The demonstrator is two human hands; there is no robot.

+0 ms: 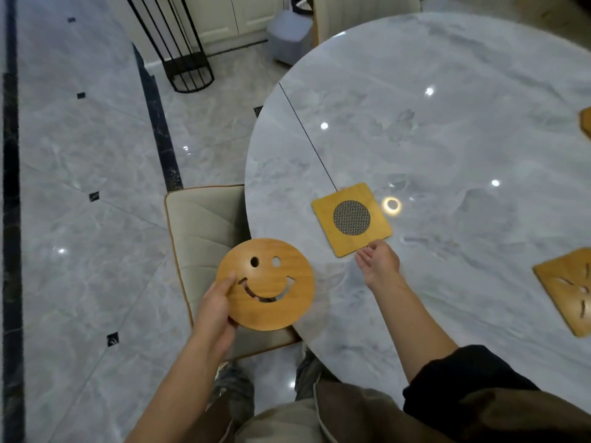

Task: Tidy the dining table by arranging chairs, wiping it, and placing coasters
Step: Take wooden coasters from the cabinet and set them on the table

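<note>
- Holding the smiley coaster (265,284), left hand (214,310) grips its edge.
- Right hand (380,262) lies open beside the square coaster (351,219).
- Coasters partly placed on the table (415,91); smiley remains.

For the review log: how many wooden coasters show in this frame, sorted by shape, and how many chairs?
Round coasters: 1, the smiley coaster held in the left hand.
Square coasters: 3, the mesh-centre coaster at the right hand, the cut-out coaster, and a coaster at the right edge, shape only partly visible.
Chairs: 2, near chair, far chair.
Total: 6.
</note>
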